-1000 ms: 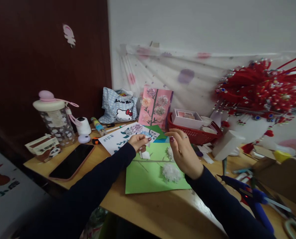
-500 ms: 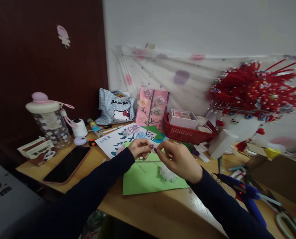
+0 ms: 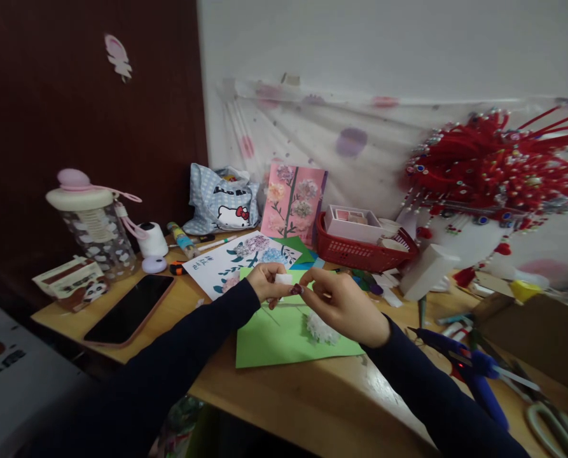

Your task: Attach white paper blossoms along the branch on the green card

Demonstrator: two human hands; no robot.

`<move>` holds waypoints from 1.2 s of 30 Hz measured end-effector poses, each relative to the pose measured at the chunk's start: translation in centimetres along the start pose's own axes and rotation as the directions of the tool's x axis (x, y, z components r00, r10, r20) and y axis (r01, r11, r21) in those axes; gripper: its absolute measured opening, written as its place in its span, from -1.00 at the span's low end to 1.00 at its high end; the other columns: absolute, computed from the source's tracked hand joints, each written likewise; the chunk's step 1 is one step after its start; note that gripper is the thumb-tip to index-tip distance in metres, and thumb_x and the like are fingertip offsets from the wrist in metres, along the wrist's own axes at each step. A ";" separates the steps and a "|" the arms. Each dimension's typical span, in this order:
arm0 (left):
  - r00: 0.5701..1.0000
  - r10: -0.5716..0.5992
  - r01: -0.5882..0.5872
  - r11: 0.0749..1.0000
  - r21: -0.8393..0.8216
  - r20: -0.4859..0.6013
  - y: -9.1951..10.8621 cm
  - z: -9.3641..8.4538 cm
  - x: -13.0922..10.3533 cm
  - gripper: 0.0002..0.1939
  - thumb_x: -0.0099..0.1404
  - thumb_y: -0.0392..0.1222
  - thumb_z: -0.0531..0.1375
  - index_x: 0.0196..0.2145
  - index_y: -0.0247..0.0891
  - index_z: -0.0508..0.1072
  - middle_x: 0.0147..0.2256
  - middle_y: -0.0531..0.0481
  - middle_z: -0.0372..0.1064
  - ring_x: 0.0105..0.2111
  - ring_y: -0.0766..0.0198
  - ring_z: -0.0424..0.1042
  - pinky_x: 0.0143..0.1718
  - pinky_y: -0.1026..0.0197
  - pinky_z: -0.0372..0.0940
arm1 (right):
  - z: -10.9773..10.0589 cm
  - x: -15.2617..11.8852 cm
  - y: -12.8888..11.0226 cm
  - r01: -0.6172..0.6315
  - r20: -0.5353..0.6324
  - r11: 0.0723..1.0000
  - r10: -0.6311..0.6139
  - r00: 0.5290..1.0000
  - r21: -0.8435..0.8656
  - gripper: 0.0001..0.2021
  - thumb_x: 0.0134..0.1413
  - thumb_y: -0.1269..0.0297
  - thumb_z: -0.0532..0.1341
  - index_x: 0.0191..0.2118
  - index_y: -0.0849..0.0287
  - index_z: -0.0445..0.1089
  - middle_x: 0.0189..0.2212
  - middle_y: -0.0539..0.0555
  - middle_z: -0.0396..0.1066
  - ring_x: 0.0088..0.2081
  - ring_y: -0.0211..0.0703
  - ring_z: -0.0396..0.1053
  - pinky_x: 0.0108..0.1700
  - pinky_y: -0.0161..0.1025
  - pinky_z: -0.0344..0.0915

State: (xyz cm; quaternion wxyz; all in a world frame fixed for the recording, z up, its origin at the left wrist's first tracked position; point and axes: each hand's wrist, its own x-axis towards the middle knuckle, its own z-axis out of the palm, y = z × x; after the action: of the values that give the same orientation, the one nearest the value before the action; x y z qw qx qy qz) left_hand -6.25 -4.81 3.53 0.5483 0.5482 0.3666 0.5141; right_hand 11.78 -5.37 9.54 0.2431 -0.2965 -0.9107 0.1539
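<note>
My left hand [image 3: 267, 283] pinches a small white piece of paper [image 3: 284, 278] over the green card [image 3: 269, 346]. Close beside it, my right hand [image 3: 343, 302] has thumb and forefinger pressed together, the tips meeting the left fingertips; what lies between them is too small to tell. Under the right hand, a ruffled white paper flower [image 3: 322, 328] rests on the green card. Thin stem-like lines show on the card near the left hand. A white sheet with paper flowers [image 3: 207, 267] lies behind, partly covered by the green card.
At the right lie a blue glue gun [image 3: 472, 362] with a red light and scissors [image 3: 551, 423]. A red basket [image 3: 360, 253] and a pink flower card [image 3: 293, 203] stand behind. A phone [image 3: 131, 310] and bottle [image 3: 93, 222] are at the left.
The white paper piece now shows more plainly above my left fingers. My fingertips have shifted slightly and come together. The view has tilted a little.
</note>
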 end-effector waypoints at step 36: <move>0.988 0.152 -0.151 0.987 0.045 -0.015 0.2 -0.1 -0.2 -0.77 0.02 -0.13 0.25 -0.42 -0.34 0.35 -0.49 0.04 0.33 -0.53 0.37 0.38 -0.45 0.24 0.41 | 1.1 0.6 1.8 -0.167 -0.026 0.968 0.175 0.984 0.188 -0.79 0.07 0.27 0.08 -0.34 0.27 0.40 -0.70 -0.11 0.06 -0.62 -0.36 -0.03 -0.55 -0.35 -0.08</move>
State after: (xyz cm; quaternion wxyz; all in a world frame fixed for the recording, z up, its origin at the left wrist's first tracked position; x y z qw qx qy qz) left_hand -6.47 -5.02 3.70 0.4921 0.5816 0.3402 0.5512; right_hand 11.54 -3.74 8.05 0.2747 -0.3531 -0.8581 0.2518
